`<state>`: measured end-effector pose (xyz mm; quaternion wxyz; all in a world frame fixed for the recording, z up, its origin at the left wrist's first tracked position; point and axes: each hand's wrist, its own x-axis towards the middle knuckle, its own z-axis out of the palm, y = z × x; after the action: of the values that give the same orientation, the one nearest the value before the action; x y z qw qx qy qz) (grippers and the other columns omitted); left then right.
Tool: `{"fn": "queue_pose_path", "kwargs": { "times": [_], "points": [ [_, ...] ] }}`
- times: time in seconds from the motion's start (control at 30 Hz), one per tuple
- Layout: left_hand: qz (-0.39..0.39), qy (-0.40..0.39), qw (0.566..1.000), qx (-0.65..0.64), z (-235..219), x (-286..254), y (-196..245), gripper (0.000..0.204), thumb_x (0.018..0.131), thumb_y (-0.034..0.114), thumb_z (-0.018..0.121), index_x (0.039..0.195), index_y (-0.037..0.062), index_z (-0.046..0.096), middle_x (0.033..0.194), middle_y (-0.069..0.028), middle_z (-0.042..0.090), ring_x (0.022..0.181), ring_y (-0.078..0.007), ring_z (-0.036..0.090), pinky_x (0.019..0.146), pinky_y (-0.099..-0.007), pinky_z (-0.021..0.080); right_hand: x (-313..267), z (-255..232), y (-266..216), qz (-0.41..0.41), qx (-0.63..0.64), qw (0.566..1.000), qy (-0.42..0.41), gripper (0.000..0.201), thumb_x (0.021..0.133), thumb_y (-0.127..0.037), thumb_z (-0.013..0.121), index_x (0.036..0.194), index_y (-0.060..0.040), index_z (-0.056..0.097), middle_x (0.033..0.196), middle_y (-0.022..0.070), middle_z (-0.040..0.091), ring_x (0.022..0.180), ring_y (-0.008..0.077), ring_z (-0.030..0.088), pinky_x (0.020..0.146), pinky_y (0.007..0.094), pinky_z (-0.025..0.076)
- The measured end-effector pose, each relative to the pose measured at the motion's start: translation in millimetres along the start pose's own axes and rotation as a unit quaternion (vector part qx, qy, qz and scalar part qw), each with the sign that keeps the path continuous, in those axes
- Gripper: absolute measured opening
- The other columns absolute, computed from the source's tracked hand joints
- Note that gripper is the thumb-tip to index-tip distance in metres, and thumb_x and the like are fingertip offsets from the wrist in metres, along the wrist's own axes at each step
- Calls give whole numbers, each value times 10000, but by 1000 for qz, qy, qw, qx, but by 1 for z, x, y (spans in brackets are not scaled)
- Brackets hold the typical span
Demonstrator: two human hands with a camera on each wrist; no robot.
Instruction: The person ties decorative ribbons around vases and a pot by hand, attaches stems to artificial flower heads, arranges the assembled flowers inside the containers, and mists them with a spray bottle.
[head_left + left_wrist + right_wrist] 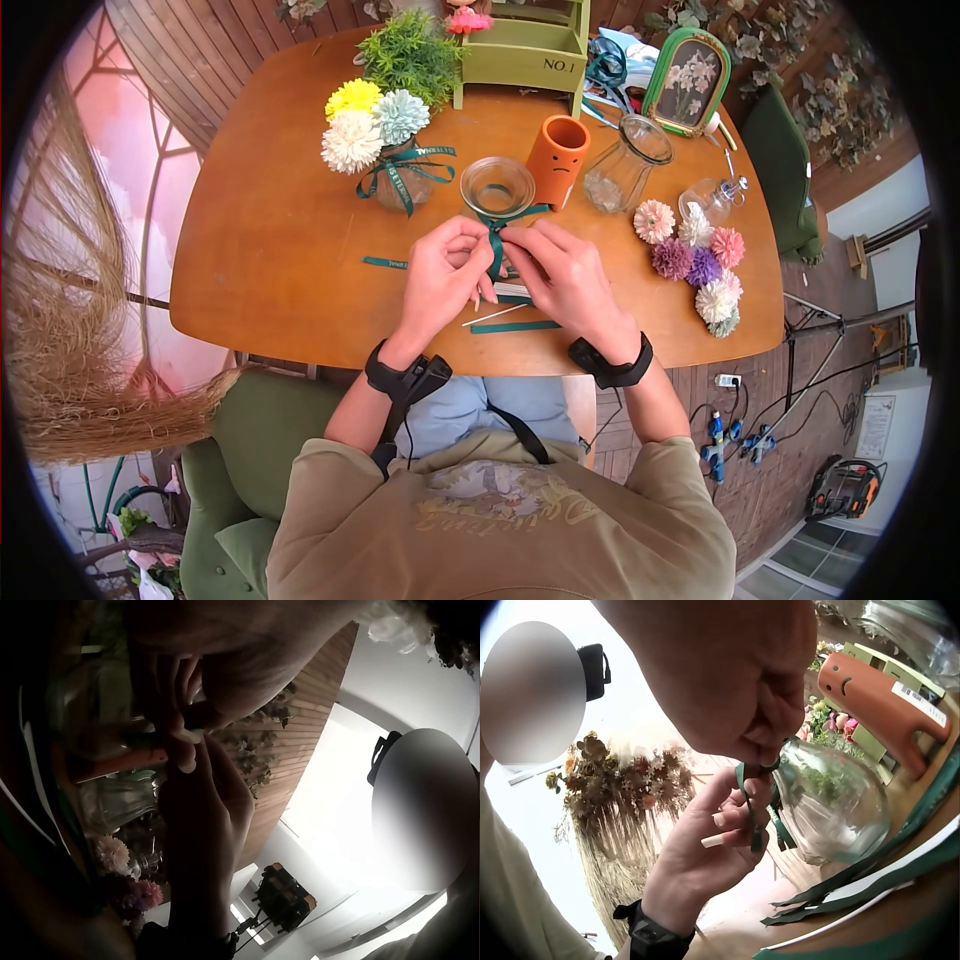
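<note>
In front of the person a clear round glass vase has dark green ribbon at its near side. The left hand pinches this ribbon between thumb and fingers. From the other side the right hand pinches it too, with both sets of fingertips almost meeting. In the right wrist view, the glass vase stands just beyond the fingers, and a ribbon end hangs over the left hand. The left wrist view is dark, with the ribbon mostly hidden behind the fingers.
Behind the hands stand an orange ceramic vase, a taller glass vase and a ribboned flower vase. Loose pompom flowers lie at the right. Cut ribbon strips and a white stick lie near the table's front edge.
</note>
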<state>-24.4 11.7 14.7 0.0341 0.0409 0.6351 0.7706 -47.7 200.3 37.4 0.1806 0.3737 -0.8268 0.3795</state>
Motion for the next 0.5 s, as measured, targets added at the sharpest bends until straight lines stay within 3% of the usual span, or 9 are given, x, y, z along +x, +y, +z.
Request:
{"fn": "queue_pose_path", "kwargs": {
  "times": [0.23, 0.33, 0.4, 0.43, 0.5],
  "points": [
    [4, -5, 999, 33, -1, 0, 1, 125, 1040, 85, 592, 1093, -26, 608, 865, -84, 714, 584, -109, 671, 479, -197, 447, -1, -2, 6, -26, -30, 999, -31, 199, 914, -56, 713, 1092, -8, 640, 983, 150, 634, 758, 388, 661, 616, 456, 542],
    [13, 8, 998, 64, 0, -3, 0, 135, 1046, 85, 584, 1119, -25, 611, 891, -80, 716, 600, -103, 671, 497, -199, 458, 0, 0, 1, 4, -1, 1000, -14, 168, 918, -58, 709, 1067, -11, 647, 938, 144, 628, 717, 361, 659, 591, 417, 529],
    [34, 31, 996, 72, 2, -7, 1, 142, 1050, 66, 577, 1148, -31, 611, 950, -98, 732, 625, -112, 688, 508, -204, 470, 4, -6, -8, 149, 94, 984, -32, 146, 935, -66, 698, 1062, -1, 667, 876, 116, 649, 667, 256, 660, 578, 356, 506],
    [34, 32, 996, 73, 3, -10, 2, 142, 1050, 66, 577, 1148, -31, 611, 950, -98, 732, 625, -112, 688, 508, -204, 470, 3, -3, -6, 149, 96, 984, -32, 146, 935, -66, 698, 1062, -1, 667, 876, 116, 649, 667, 256, 660, 578, 356, 506],
    [57, 8, 997, 54, 8, -14, 2, 160, 1047, 90, 605, 1131, -45, 617, 912, -105, 748, 629, -129, 706, 503, -239, 516, -2, 6, 3, 249, 219, 943, -24, 151, 965, -90, 684, 1071, 17, 687, 831, 72, 684, 650, 101, 610, 566, 285, 465]
  ]
}}
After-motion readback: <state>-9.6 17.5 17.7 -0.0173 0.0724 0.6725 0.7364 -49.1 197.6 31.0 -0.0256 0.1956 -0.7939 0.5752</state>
